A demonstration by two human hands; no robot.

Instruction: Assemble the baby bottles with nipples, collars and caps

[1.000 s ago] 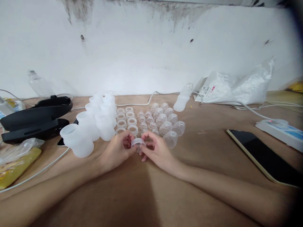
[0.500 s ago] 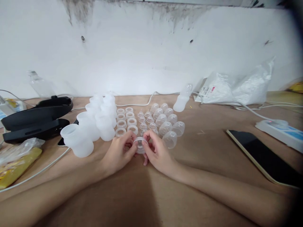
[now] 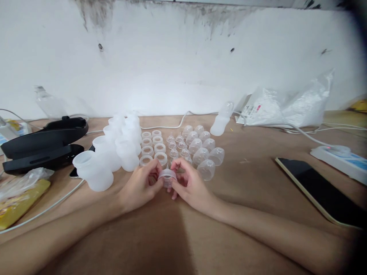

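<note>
Between my two hands is a translucent baby bottle collar ring (image 3: 168, 173), with a clear part showing under it that looks like a teat. My left hand (image 3: 145, 183) pinches the ring's left side with thumb and fingers. On its right side, the thumb and fingers of my right hand (image 3: 187, 185) close around it. Just beyond my hands stand rows of loose collar rings (image 3: 147, 150), clear teats (image 3: 181, 145) and clear dome caps (image 3: 200, 156). Frosted white bottles (image 3: 97, 173) stand in rows to the left.
A capped bottle (image 3: 221, 119) stands near the wall. Black cases (image 3: 43, 141) and a yellow packet (image 3: 25, 198) lie at left. At right are a phone (image 3: 318, 191), a power strip (image 3: 341, 160) and a plastic bag (image 3: 286, 107). White cables (image 3: 180, 122) cross the table (image 3: 143, 240).
The ring has tilted so its outer side faces me, and has moved slightly left. Both hands have shifted a little with it and keep hold.
</note>
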